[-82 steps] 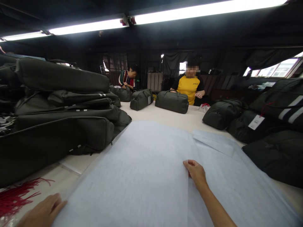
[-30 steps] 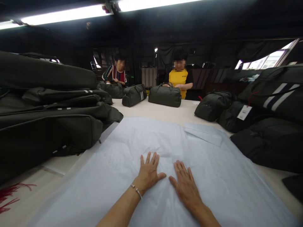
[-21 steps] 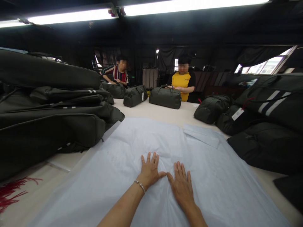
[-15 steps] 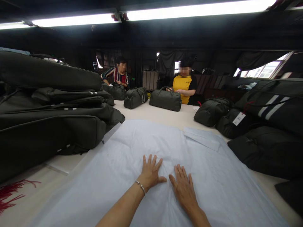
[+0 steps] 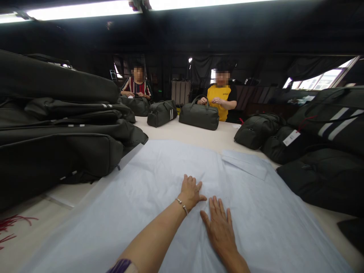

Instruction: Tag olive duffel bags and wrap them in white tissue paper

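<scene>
A large, thin whitish sheet (image 5: 113,212) with fine wrinkles covers the table in front of me. My left hand (image 5: 191,190), with a bracelet at its wrist, rests on the middle of it, fingers bent and somewhat apart, thumb out to the side. Just to its right and nearer to me, my right hand (image 5: 221,223) lies flat on the same sheet with its fingers stretched out. Neither hand appears to hold anything. A folded-over strip (image 5: 246,165) of the sheet material shows farther off at the right.
Dark bags (image 5: 57,148) are piled high at the left. More dark bags (image 5: 324,170), one with a white tag (image 5: 291,137), crowd the right edge. Across the table, two people handle duffel bags (image 5: 199,115). Red strings (image 5: 14,223) lie at the lower left.
My left hand has slid forward and to the right over the sheet, its fingers now more bent. My right hand stays nearly in place. The person in yellow has moved their hands to the bag's handle.
</scene>
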A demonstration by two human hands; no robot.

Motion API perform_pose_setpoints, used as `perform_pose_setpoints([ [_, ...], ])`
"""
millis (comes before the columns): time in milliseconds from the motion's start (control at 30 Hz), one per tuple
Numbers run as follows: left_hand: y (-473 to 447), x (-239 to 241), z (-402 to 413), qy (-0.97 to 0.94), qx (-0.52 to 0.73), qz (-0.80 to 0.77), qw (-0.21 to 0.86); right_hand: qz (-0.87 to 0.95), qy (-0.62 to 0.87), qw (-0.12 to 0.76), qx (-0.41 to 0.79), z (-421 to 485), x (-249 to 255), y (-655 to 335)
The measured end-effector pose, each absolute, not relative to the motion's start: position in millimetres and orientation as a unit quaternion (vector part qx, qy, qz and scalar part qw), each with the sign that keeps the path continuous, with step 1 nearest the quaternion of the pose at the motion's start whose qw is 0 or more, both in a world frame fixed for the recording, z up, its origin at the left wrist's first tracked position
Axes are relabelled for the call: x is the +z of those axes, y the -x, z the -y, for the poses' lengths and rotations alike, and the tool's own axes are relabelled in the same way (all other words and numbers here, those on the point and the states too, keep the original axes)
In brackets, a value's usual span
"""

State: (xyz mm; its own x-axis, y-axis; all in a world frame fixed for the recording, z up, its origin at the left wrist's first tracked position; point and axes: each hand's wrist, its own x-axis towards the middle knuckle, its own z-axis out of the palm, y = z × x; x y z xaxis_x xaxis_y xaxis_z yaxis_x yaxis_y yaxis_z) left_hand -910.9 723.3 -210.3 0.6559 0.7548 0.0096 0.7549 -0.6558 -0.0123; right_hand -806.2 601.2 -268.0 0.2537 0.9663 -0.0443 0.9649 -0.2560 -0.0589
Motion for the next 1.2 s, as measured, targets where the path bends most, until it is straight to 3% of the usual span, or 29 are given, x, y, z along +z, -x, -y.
perform_pose_setpoints([
  [367,946.0,-267.8,-667.7,0.901,-0.085,0.424,-0.046,0.613,0.788,0.047,0.021,-560.1,-281.5,824.9],
  [567,962.6,-278.5,-642.3,0.905,-0.093,0.413,-0.043,0.607,0.785,0.087,0.083,-531.9,-308.8,824.2],
  [767,965.7,-265.7,-638.1,0.907,-0.103,0.405,-0.057,0.607,0.772,0.17,0.082,-562.4,-271.9,809.0],
  [967,965.9,-269.9,-638.0,0.906,-0.113,0.404,-0.055,0.645,0.753,0.094,0.089,-594.8,-271.5,804.9],
  [1200,966.2,-272.2,-637.0,0.893,-0.124,0.432,-0.033,0.631,0.769,0.063,0.08,-598.7,-268.3,808.6],
])
